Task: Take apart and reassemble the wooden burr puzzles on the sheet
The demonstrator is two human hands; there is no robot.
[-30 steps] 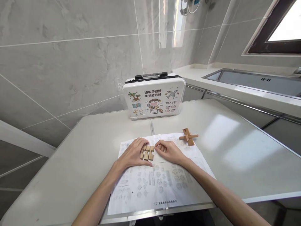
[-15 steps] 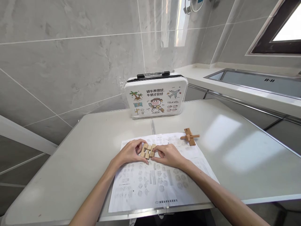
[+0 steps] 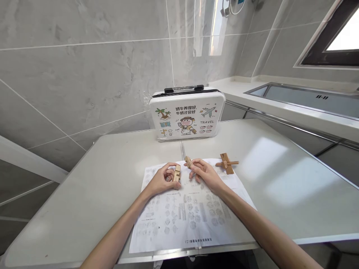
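Pale notched wooden puzzle pieces (image 3: 177,173) are gripped between the thumb and fingers of my left hand (image 3: 162,180), above the printed sheet (image 3: 196,231). My right hand (image 3: 206,173) pinches a single notched wooden piece (image 3: 187,161), tilted and apart from the left hand's pieces. How many pieces the left hand holds is partly hidden by its fingers. Beyond my right hand, a browner cross-shaped wooden puzzle (image 3: 226,163) lies at the sheet's upper right corner. Faint puzzle diagrams cover the sheet.
A white cartoon-printed case (image 3: 187,116) in clear plastic stands at the back of the white folding table (image 3: 92,194), near the tiled wall. To the right, a counter holds a metal sink (image 3: 303,99).
The wooden pieces, held together by both hands before, are now parted. My right hand has drawn one piece up and away; my left hand has turned the rest more upright.
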